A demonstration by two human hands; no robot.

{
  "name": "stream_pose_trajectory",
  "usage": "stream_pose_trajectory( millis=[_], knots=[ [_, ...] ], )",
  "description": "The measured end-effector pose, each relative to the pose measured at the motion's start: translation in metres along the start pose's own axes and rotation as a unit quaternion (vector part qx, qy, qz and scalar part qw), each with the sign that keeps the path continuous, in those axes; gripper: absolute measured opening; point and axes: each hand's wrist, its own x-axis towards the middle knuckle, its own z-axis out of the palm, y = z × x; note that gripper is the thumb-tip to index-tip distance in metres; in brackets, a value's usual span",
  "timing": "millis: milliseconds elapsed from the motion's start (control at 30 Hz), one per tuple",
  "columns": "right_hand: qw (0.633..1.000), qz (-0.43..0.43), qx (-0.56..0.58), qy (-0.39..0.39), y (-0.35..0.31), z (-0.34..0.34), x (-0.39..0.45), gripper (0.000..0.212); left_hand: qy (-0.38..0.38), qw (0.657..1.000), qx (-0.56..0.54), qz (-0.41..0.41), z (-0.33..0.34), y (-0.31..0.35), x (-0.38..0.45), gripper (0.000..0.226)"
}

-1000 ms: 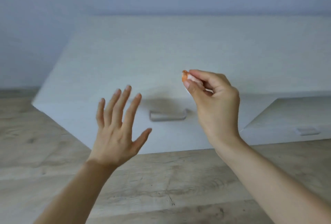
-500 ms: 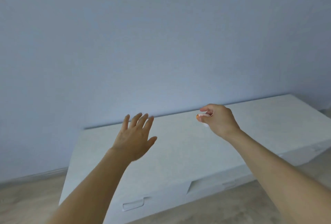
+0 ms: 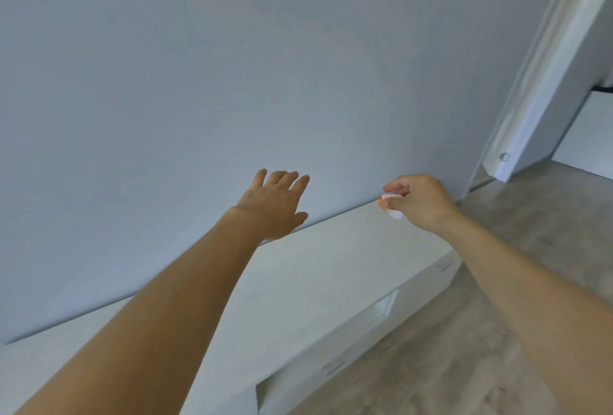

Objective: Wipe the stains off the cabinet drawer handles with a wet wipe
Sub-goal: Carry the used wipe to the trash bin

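While the left hand [image 3: 277,207] hangs spread and empty over the cabinet [image 3: 318,268] top's back edge, the right hand [image 3: 419,202] pinches a wadded wet wipe [image 3: 388,207] — white, orange-stained — above the top's far end. Two drawer handles [image 3: 333,366] show low on the front, well below both hands — bare floor [image 3: 464,348] alongside.

Below both hands, matt pale wood-grain laminate on the cabinet [image 3: 331,268], smooth, with faint streaks. Behind the hands, matt painted wall [image 3: 232,66], even and flat. Right of the right hand [image 3: 421,202], glossy white door frame [image 3: 544,82] catching light. Under the right forearm, grey-brown wood-look floor [image 3: 464,358], dull sheen. Soft white wipe [image 3: 389,205], orange-stained.
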Motion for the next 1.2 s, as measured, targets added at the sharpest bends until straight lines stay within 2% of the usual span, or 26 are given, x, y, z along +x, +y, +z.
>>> stream_pose_trajectory(
  millis=[100,200,400,567,733,900,1067,1200],
  knots=[
    [0.998,0.002,0.033,0.054,0.021,-0.028,0.018,0.022,0.0,0.999,-0.018,0.032,-0.01,0.028,0.046,0.068],
    [0.997,0.006,0.032,0.076,0.043,-0.051,0.044,0.023,-0.005,0.998,-0.024,0.06,-0.013,0.051,0.098,0.067],
    [0.993,0.018,-0.07,0.09,0.08,-0.102,0.132,0.024,0.016,0.996,-0.01,0.084,-0.016,0.064,0.22,0.067],
    [0.989,0.022,-0.086,0.12,0.113,-0.149,0.192,0.022,0.009,0.993,0.002,0.115,-0.02,0.098,0.326,0.067],
    [0.98,0.047,-0.122,0.147,0.182,-0.212,0.223,0.018,0.017,0.979,-0.011,0.205,-0.024,0.195,0.431,0.067],
    [0.972,0.089,-0.161,0.146,0.287,-0.281,0.269,0.02,0.015,0.964,-0.029,0.265,-0.008,0.308,0.535,0.067],
    [0.973,0.097,-0.168,0.128,0.4,-0.356,0.346,0.022,0.0,0.967,-0.051,0.248,0.001,0.404,0.649,0.067],
    [0.978,0.095,-0.156,0.101,0.464,-0.409,0.427,0.02,0.005,0.975,-0.069,0.21,-0.007,0.451,0.733,0.066]
  ],
)
